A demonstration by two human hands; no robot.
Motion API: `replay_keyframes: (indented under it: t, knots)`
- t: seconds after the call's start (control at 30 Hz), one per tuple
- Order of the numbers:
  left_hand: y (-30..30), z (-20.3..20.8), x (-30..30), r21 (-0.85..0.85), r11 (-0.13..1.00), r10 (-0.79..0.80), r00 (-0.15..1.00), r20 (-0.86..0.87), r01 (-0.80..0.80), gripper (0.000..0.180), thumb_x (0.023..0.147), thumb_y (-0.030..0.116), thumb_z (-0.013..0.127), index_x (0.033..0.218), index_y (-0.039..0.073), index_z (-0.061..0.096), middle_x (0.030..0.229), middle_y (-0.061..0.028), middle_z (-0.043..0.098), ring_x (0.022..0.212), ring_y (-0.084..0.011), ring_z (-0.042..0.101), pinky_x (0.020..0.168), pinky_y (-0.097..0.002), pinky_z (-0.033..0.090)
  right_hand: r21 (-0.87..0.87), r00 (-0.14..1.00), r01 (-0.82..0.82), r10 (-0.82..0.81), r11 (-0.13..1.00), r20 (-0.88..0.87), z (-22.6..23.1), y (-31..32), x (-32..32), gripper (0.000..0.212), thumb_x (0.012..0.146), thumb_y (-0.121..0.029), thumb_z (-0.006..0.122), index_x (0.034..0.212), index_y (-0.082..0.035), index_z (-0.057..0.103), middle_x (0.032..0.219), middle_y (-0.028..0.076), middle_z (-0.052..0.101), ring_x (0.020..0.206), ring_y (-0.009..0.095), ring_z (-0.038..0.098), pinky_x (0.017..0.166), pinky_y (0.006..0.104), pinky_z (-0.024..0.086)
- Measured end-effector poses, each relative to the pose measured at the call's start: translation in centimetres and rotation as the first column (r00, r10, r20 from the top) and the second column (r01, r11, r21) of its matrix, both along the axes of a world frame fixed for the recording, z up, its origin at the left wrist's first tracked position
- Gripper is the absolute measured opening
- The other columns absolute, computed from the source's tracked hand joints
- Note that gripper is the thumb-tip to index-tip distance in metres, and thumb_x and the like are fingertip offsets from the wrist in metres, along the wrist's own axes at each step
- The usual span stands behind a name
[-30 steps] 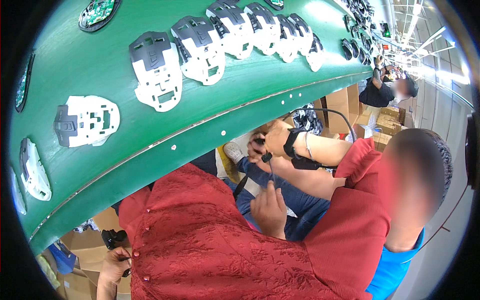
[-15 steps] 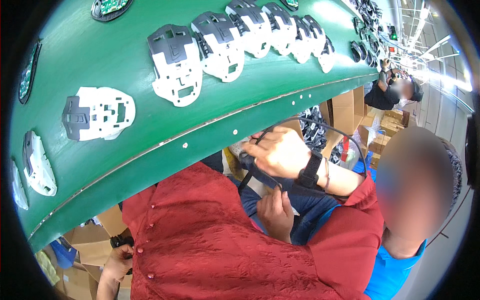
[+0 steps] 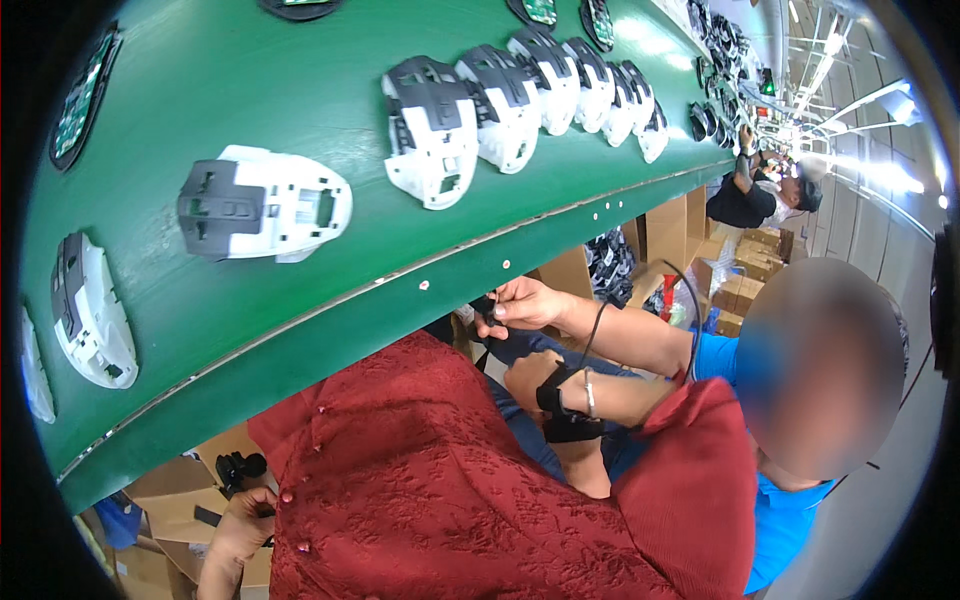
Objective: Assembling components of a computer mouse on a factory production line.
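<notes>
My left hand is at the lower left, against the edge of my red garment. Its fingers are curled closed, and what is between them is hidden. A black knobbed device shows just above it. My right hand, below a black wrist strap and a bracelet, is low beyond my lap, its fingers hidden. Just above it, a co-worker's hand pinches a small black part under the table edge. A thin black cable loops over these arms.
Several white and dark-grey plastic shells lie along the green table. Oval black parts with green circuit boards lie farther back. Cardboard boxes and a pile of black parts stand beyond. A co-worker sits farther off.
My right hand has dropped back from the table edge, while the co-worker's hand now shows there with a black part. The view has shifted, so the shells sit farther right.
</notes>
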State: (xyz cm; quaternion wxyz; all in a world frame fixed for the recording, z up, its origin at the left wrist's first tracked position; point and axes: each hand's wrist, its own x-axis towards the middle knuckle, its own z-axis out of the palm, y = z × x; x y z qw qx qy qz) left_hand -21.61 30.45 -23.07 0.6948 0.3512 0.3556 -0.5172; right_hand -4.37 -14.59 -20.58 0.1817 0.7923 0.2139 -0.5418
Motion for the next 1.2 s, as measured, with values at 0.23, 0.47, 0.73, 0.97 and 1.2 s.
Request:
replay_keyframes:
  t: [0.23,0.47,0.73,0.97,1.2]
  knots:
    - [1.6,-1.5,0.5,-0.041,0.998,-0.045,0.999,0.017,0.045,0.017,0.074,-0.009,0.068,0.078,0.003,0.058,0.079,0.0006,0.062,0.070,-0.0061,0.056,0.060,-0.0208,0.047,0.376,-0.236,0.853,-0.910,-0.362,-0.340,-6.7,-2.0,-6.4,0.020,0.087,-0.011,0.057,0.105,-0.003,0.059,0.089,0.005,0.062,0.078,0.015,0.058,0.075,0.0298,0.046]
    - [2.8,0.8,-2.1,-0.026,0.996,-0.084,0.996,0.027,0.085,0.018,0.076,-0.005,0.068,0.092,0.001,0.063,0.089,-0.0037,0.065,0.078,-0.0095,0.058,0.068,-0.0236,0.047,0.068,-0.491,0.605,-0.438,-0.794,-0.753,-1.4,-0.2,-7.4,0.009,0.082,-0.007,0.062,0.089,-0.008,0.056,0.076,-0.001,0.052,0.067,0.009,0.046,0.062,0.0219,0.036]
    - [4.2,0.4,-8.4,-0.121,0.834,-0.400,0.740,0.540,0.539,0.052,0.082,0.029,0.066,0.122,-0.001,0.054,0.113,-0.0101,0.064,0.106,-0.0209,0.056,0.093,-0.0309,0.042,0.390,0.450,0.876,-0.188,0.285,-0.873,1.4,-1.1,4.8,0.020,0.078,-0.004,0.072,0.095,0.003,0.064,0.092,0.009,0.066,0.086,0.017,0.061,0.076,0.0325,0.048]
    - [12.3,5.0,-2.7,-0.180,0.960,-0.230,0.971,-0.071,0.215,0.026,0.075,0.017,0.075,0.095,0.007,0.061,0.078,0.0019,0.061,0.061,-0.0066,0.055,0.045,-0.0194,0.040,0.377,0.424,0.903,-0.282,0.207,-0.861,3.6,-3.3,4.7,0.025,0.082,-0.001,0.066,0.106,0.003,0.059,0.099,0.010,0.062,0.092,0.016,0.058,0.081,0.0321,0.047]
    - [6.6,3.8,2.2,-0.122,0.946,0.294,0.953,-0.075,-0.301,0.015,0.077,0.007,0.069,0.081,0.004,0.055,0.068,-0.0045,0.058,0.051,-0.0122,0.055,0.039,-0.0258,0.043,0.098,0.054,0.987,-0.311,-0.128,-0.949,5.3,-6.9,8.4,0.043,0.093,-0.020,0.053,0.129,0.001,0.042,0.122,0.019,0.054,0.114,0.028,0.053,0.092,0.0427,0.044]
